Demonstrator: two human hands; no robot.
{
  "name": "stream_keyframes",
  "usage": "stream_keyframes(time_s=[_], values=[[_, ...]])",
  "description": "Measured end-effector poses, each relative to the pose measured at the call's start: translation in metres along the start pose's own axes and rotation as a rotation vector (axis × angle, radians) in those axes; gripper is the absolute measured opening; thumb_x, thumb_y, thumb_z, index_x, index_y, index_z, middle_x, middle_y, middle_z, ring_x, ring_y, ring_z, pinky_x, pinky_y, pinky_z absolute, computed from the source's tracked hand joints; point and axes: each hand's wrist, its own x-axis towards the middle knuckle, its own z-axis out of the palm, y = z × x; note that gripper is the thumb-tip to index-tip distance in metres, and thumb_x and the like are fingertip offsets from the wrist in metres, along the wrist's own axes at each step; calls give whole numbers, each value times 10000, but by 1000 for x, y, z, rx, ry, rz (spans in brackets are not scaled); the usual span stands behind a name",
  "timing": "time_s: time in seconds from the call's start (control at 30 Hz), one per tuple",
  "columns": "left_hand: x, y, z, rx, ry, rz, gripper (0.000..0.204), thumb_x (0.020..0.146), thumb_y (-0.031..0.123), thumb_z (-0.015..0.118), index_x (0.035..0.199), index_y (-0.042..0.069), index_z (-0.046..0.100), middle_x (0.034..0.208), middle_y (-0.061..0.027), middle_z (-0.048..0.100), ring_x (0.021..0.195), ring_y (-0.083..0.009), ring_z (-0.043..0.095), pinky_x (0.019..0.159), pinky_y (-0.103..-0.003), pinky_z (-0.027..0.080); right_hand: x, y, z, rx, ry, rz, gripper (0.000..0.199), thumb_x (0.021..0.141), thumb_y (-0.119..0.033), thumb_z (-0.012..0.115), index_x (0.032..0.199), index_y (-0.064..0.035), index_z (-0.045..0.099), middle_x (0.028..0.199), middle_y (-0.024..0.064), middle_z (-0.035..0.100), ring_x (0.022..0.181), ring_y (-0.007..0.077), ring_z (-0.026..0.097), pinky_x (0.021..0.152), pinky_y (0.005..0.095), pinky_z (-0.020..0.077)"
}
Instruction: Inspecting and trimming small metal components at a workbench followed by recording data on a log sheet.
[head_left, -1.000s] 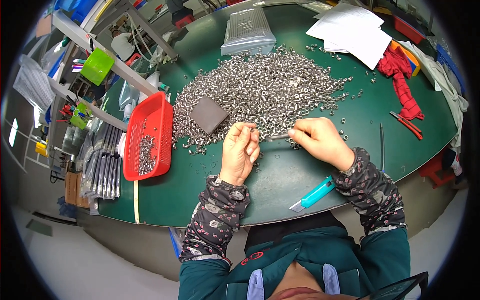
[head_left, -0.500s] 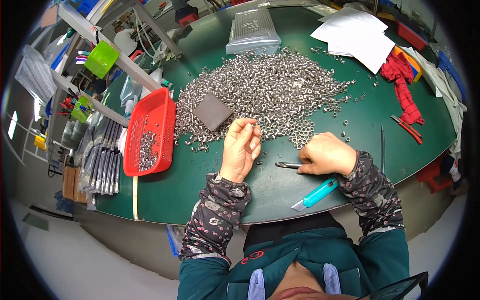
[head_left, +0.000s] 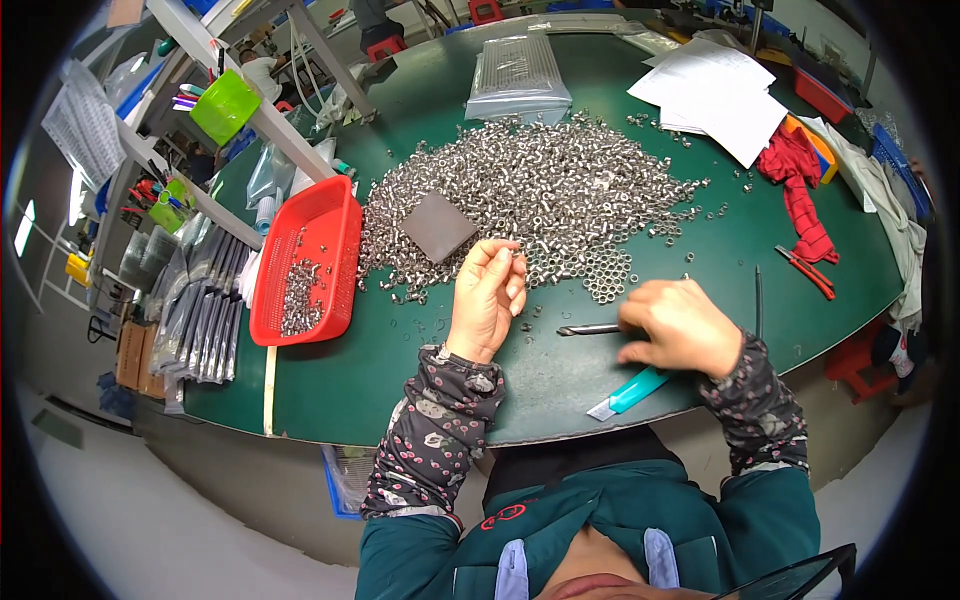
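Head | left hand [head_left: 484,298]: pinched, contents unclear | right hand [head_left: 688,325]: grip parted beside drill bit [head_left: 586,329]

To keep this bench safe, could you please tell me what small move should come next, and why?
Perhaps the right hand should slide the cutter a little farther away: its blade is bare, it lies just below that hand and the rod, and the hand's grip looks open.
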Motion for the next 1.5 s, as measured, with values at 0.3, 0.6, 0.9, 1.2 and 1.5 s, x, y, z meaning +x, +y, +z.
stream_keyframes(time_s=[0.3,0.6,0.9,1.2,1.5], values=[[6,3,2,51,4,-18,95,873,113,464,929,42,494,737,-45,521,542,-67,436,409,-189,364,-40,0,5,66,-148,-40,287,563,-191,710,777,-98,542,781,31,483,821,208,461,673,324,357],[9,14,-8,28,24,36,116,880,130,451,956,59,502,757,-35,493,557,-76,414,437,-187,337,14,-3,-26,577,281,-93,284,685,-138,660,886,-2,512,710,98,514,633,199,507,588,295,411],[7,10,-12,21,41,30,128,896,187,452,930,73,498,735,-11,474,559,-63,408,439,-178,339,53,8,24,393,317,112,255,826,-236,532,980,-47,458,717,146,583,682,317,585,600,375,439],[10,8,-12,60,23,16,112,885,163,474,937,66,495,738,-11,485,549,-48,405,428,-172,346,53,13,24,426,287,80,275,791,-254,555,1009,-87,538,841,133,600,753,309,581,650,378,447],[8,5,-11,102,35,8,110,883,150,478,936,59,508,697,-4,494,529,-48,409,404,-176,335,51,12,26,446,252,91,263,799,-257,542,993,-79,540,811,146,597,734,321,578,635,393,443]])
